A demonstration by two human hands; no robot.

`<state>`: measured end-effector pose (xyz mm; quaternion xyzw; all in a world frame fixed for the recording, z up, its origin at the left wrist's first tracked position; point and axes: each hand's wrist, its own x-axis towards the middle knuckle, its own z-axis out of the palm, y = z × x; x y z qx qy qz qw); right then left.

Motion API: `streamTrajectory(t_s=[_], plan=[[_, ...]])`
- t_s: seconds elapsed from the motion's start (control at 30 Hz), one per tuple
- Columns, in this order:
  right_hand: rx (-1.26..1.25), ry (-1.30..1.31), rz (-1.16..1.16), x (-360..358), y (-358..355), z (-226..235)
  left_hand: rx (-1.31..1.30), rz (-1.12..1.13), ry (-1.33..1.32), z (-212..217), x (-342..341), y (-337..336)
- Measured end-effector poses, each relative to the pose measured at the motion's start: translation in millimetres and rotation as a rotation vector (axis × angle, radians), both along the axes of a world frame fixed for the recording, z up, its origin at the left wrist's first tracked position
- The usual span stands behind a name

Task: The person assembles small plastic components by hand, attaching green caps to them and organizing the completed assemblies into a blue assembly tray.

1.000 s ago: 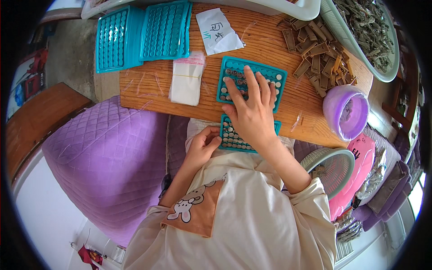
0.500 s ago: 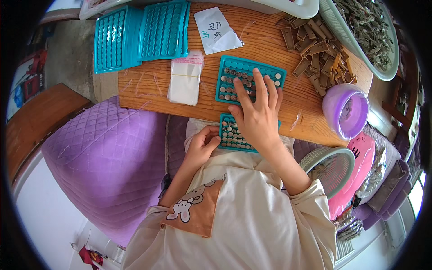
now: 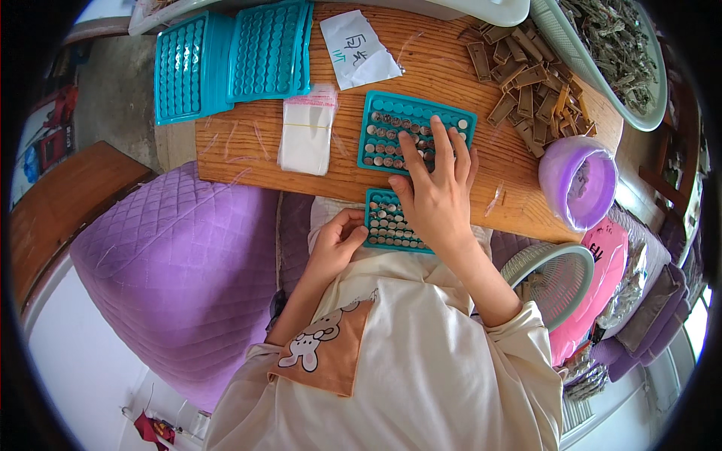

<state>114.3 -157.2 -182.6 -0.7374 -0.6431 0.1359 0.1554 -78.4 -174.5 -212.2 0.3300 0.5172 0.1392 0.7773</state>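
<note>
My left hand pinches the left edge of a small teal tray with round pockets, held low against the table's near edge. Many of its pockets carry small round silvery discs. Over a second teal tray, lying on the table, my right hand reaches with fingers stretched and apart. Its fingertips are on or just above that tray's discs and hide part of them; I cannot tell whether they touch. The right wrist also covers the right part of the nearer tray.
Stacked teal trays, a banded bundle of clear bags and a paper note lie on the wooden table. To the right are brown narrow pieces, a purple tub and a green basket. Another basket sits below.
My right hand has shifted slightly to the right over the far tray, uncovering a few more discs. My left hand keeps its hold on the near tray.
</note>
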Motion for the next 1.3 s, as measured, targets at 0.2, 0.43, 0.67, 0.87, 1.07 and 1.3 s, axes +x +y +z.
streamTrajectory(t_s=[0.2, 0.43, 0.67, 0.87, 1.07, 1.3], plan=[[0.017, -0.013, -0.018, 6, -8, 3, 0.006, -0.016, 0.007, 2, 1, 1], [0.054, 0.026, -0.042, 10, -17, 3, 0.034, -0.019, 0.013, 0, 0, 1], [0.000, -0.016, -0.049, 10, -18, 5, 0.021, -0.012, 0.018, 2, 1, 1], [-0.019, -0.046, -0.060, 7, -16, 3, 0.021, -0.013, -0.001, 3, 2, 1], [-0.001, -0.044, -0.052, 4, -15, 4, 0.007, -0.018, 0.028, 5, 2, 2], [-0.021, -0.048, -0.054, 5, -12, 4, 0.001, -0.009, 0.028, 0, -1, -1]])
